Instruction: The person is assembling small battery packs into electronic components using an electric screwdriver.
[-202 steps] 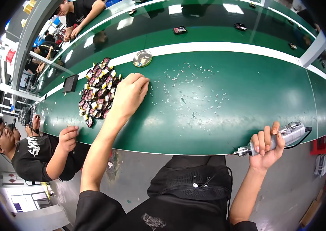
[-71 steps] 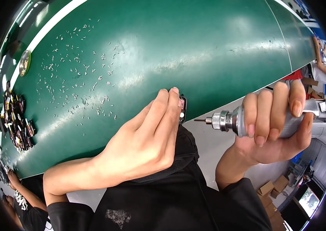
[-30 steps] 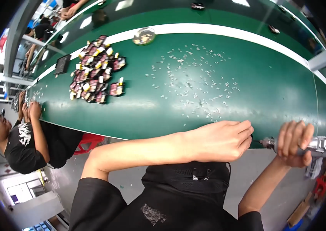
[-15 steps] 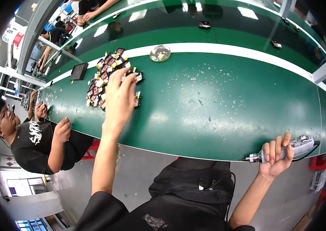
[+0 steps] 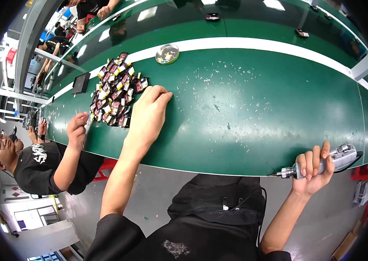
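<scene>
My left hand (image 5: 148,114) is over the green table just right of a heap of small black parts (image 5: 113,93) with red, white and yellow faces. Its thumb and fingers are pinched together, and a small dark edge shows at the fingertips. The rest of what they hold is hidden. At the table's front edge on the right, my right hand (image 5: 312,170) is wrapped around a grey electric screwdriver (image 5: 341,158). The tool lies sideways, its metal nose and thin bit pointing left and its black cord trailing from the rear end.
White scraps (image 5: 218,82) lie scattered across the table's middle. A round tin (image 5: 167,54) with small pieces inside stands near the white strip, and a black tray (image 5: 81,83) lies beyond the heap. A co-worker (image 5: 40,163) sits close on the left. Black parts (image 5: 212,17) rest on the far belt.
My left hand has moved from above the heap to its right side, toward me, fingers pinched. My right hand keeps its grip on the screwdriver. The co-worker's raised hand has shifted toward the heap.
</scene>
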The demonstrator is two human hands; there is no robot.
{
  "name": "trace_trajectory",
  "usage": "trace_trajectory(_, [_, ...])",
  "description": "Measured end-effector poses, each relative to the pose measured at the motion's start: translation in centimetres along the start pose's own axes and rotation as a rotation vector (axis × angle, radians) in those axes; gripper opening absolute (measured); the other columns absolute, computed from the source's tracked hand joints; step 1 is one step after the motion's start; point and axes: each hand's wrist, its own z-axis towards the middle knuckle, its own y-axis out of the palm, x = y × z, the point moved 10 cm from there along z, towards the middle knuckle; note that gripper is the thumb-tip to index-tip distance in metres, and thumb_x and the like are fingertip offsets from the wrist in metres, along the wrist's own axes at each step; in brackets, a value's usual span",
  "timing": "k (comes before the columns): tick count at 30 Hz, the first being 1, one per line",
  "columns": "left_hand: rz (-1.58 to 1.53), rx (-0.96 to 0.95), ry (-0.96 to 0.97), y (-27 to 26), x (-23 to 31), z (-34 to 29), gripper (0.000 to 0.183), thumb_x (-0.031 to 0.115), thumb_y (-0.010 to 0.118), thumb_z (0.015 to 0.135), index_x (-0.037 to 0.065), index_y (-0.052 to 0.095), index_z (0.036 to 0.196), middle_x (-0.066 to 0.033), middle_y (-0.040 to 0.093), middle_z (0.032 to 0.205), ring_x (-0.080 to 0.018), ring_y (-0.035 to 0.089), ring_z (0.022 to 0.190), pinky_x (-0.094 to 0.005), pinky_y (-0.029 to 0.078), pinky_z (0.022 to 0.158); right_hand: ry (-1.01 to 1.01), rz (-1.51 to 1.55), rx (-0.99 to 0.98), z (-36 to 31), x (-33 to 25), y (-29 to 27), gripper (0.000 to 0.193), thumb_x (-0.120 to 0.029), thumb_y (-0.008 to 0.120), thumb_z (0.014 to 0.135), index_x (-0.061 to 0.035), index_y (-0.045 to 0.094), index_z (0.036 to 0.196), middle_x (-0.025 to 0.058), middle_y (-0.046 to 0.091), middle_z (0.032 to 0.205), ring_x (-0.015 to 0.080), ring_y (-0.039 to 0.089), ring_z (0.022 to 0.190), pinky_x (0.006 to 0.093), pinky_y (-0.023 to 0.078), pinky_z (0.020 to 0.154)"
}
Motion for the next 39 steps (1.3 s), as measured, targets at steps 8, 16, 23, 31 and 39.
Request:
trace_trajectory(8, [0.057, -0.069, 0.172, 0.7, 0.9, 0.4, 0.014, -0.002, 0.065, 0.075, -0.001, 0.060, 0.088, -0.0098, 0.056, 0.085, -0.0263, 0.058, 0.077, -0.0359, 0.049, 0.067, -0.007, 0.013, 0.012, -0.4, -0.2, -0.3, 0.012, -0.016, 0.046, 0.092, -0.0061, 0.042, 0.087, 0.0008, 0.036, 0.053, 0.0097, 0.034, 0.038, 0.0270, 0.037, 0.043])
trace_trajectory(16, [-0.396, 0.015, -0.075, -0.2, 3.7, -0.3, 0.006, -0.004, 0.051, 0.083, -0.001, 0.047, 0.080, -0.0102, 0.050, 0.073, -0.0170, 0.046, 0.059, -0.0287, 0.039, 0.055, -0.011, -0.038, 0.049, -0.4, -0.4, -0.1, 0.013, -0.018, 0.048, 0.090, -0.0065, 0.042, 0.087, -0.0002, 0.035, 0.053, 0.0091, 0.032, 0.038, 0.0265, 0.036, 0.044])
trace_trajectory(23, [-1.609, -0.174, -0.392, 3.9, 13.6, -4.1, 0.005, -0.001, 0.055, 0.090, -0.005, 0.057, 0.087, -0.0092, 0.057, 0.087, -0.0100, 0.052, 0.071, -0.0222, 0.043, 0.061, -0.077, 0.126, -0.015, -1.2, 0.5, 4.9, 0.015, -0.023, 0.044, 0.092, -0.0079, 0.047, 0.090, -0.0002, 0.038, 0.054, 0.0105, 0.036, 0.039, 0.0285, 0.038, 0.046])
trace_trajectory(31, [-2.012, -0.267, -0.471, 5.0, 17.8, -5.3, 0.014, 0.006, 0.053, 0.093, -0.005, 0.057, 0.088, -0.0130, 0.058, 0.085, -0.0128, 0.055, 0.069, -0.0232, 0.045, 0.058, -0.150, 0.038, -0.058, -1.7, -0.1, 8.5, 0.012, -0.015, 0.052, 0.089, -0.0043, 0.047, 0.090, -0.0014, 0.040, 0.056, 0.0084, 0.039, 0.042, 0.0250, 0.039, 0.047])
trace_trajectory(39, [-2.074, -0.264, -0.470, 5.2, 18.0, -5.5, 0.015, 0.007, 0.051, 0.094, -0.006, 0.057, 0.088, -0.0129, 0.057, 0.084, -0.0124, 0.053, 0.068, -0.0234, 0.044, 0.058, -0.162, 0.007, -0.039, -1.7, -0.4, 8.1, 0.012, -0.016, 0.053, 0.089, -0.0043, 0.048, 0.091, -0.0018, 0.040, 0.056, 0.0083, 0.039, 0.042, 0.0250, 0.037, 0.047])
